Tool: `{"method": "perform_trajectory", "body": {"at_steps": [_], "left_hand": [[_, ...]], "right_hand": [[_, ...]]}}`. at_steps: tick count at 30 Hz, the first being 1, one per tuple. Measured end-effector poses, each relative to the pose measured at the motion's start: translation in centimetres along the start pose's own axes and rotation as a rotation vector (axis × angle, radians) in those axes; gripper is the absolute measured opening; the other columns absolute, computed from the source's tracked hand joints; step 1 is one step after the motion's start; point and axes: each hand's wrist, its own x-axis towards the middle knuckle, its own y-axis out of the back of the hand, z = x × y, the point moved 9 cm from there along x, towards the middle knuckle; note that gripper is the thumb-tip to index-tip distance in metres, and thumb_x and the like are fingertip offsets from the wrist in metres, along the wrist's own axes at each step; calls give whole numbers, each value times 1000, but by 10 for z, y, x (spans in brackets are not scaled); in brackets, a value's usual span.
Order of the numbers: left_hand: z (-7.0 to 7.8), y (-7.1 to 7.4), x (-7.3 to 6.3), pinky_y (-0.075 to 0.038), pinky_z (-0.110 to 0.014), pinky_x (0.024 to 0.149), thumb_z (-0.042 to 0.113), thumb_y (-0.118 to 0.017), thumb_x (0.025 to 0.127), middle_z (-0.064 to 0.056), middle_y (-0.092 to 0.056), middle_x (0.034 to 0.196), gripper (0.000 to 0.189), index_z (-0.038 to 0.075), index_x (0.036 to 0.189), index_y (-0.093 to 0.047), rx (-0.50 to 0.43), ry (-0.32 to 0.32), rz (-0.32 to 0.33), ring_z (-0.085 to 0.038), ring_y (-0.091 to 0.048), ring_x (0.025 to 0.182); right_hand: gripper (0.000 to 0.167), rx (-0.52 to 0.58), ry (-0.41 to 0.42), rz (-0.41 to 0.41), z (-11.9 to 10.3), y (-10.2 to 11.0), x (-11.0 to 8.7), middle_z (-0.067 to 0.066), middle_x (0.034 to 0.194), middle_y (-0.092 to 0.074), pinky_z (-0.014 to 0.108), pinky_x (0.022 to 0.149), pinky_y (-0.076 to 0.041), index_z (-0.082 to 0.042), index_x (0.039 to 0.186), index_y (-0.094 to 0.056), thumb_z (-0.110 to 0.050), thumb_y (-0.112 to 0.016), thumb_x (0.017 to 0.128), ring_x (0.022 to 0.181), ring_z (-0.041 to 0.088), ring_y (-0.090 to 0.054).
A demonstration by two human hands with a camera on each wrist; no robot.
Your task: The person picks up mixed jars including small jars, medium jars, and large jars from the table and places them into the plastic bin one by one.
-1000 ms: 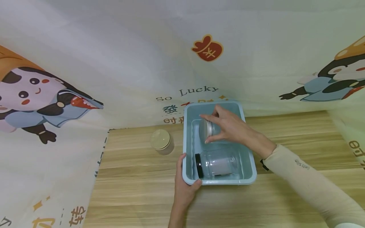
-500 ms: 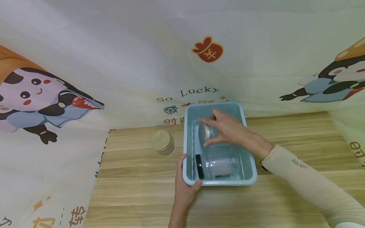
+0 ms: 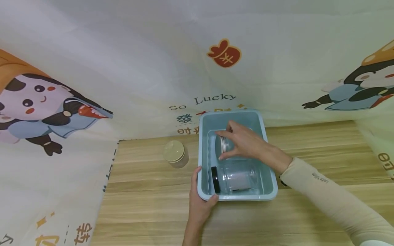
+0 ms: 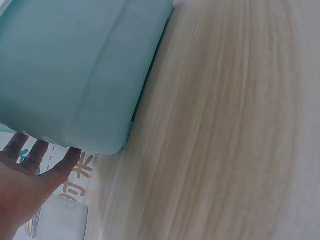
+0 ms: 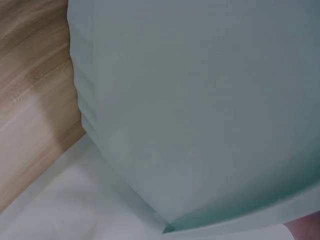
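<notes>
A pale blue plastic basin [image 3: 246, 197] stands on the wooden table. At its near left corner my left hand [image 3: 199, 205] grips the rim, thumb over the edge and fingers along the side. Inside the basin, my right hand [image 3: 246, 140] holds a clear jar with a silver screw lid [image 3: 223, 145] on its side, thumb and index finger spread across the lid end. Part of that jar is hidden by the hand. Nearer me lies a larger clear jar with a black lid [image 3: 240, 177], its lid pointing left. The basin wall [image 5: 200, 100] fills most of the right wrist view.
Left of the basin a small round tin with a pale lid [image 3: 174, 153] stands upright on the wooden tabletop [image 3: 147, 198]. A printed white cloth [image 3: 147, 68] hangs behind and at both sides. The basin's far edge is close to it.
My right hand has shifted slightly toward me and lower into the basin with the silver-lidded jar. My left hand stays on the rim, and the black-lidded jar has kept its place.
</notes>
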Motion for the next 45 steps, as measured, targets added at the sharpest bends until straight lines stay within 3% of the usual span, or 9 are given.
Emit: {"method": "perform_trajectory", "body": {"at_steps": [11,19,28,39,45], "left_hand": [[0,-1,-1,-49,-39,93,18,-82,71,-32,-46,136,96,15,153,-30,-30,-38,2,-39,-55,112],[0,-1,-1,-48,-41,95,31,-82,76,-31,-45,139,94,16,153,-30,-12,-38,3,-39,-54,114],[-1,-2,1,-50,-39,91,18,-81,72,-31,-46,138,97,3,151,-27,-57,-17,-6,-43,-54,111],[-1,-3,1,-50,-39,93,13,-79,70,-30,-45,140,97,4,152,-27,-32,-17,-5,-40,-54,113],[-1,-2,0,-48,-39,97,27,-83,76,-29,-43,143,97,10,154,-27,-40,-43,-17,-40,-51,118]], "right_hand": [[87,2,22,-18,-1,-9,-2,9,112,-55,29,68,-43,-16,137,-61,-70,-71,70,80,16,-48],[76,2,28,-59,-3,-16,-4,9,112,-57,32,69,-45,-14,134,-64,-55,-82,72,80,17,-51],[71,30,30,-40,-4,-13,-4,10,113,-58,33,73,-48,-15,130,-67,-52,-84,71,83,18,-54],[74,39,5,-39,0,-14,-6,9,114,-59,34,76,-49,-12,130,-67,-51,-85,70,85,19,-55],[73,56,-15,-49,3,-13,-9,10,117,-59,36,80,-50,-11,130,-66,-51,-84,72,91,22,-58]]}}
